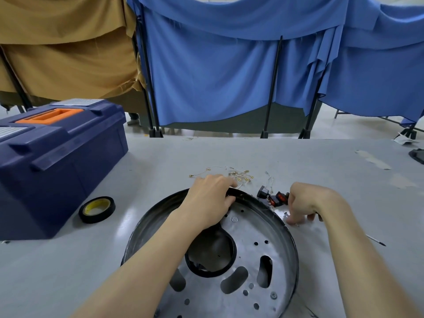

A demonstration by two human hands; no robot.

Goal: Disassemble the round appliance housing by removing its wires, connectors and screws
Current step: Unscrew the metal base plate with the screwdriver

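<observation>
- The round housing lies flat on the table right in front of the person, open side up. This probably keeps its screw holes and fittings in reach.
- The left hand grips the rim at 12 o'clock with fingers curled over the edge, seemingly to stop the housing sliding.
- The right hand is just outside the rim at 2 o'clock. Its curled fingertips are down by small loose screws; I cannot tell whether it pinches one.
- Black-and-red connector parts sit at 1 o'clock, and freed wires lie beyond 12 o'clock, likely set aside together.
- A thin rod lies at 3 o'clock.
- A tape roll and a toolbox wait around 10 o'clock.
</observation>
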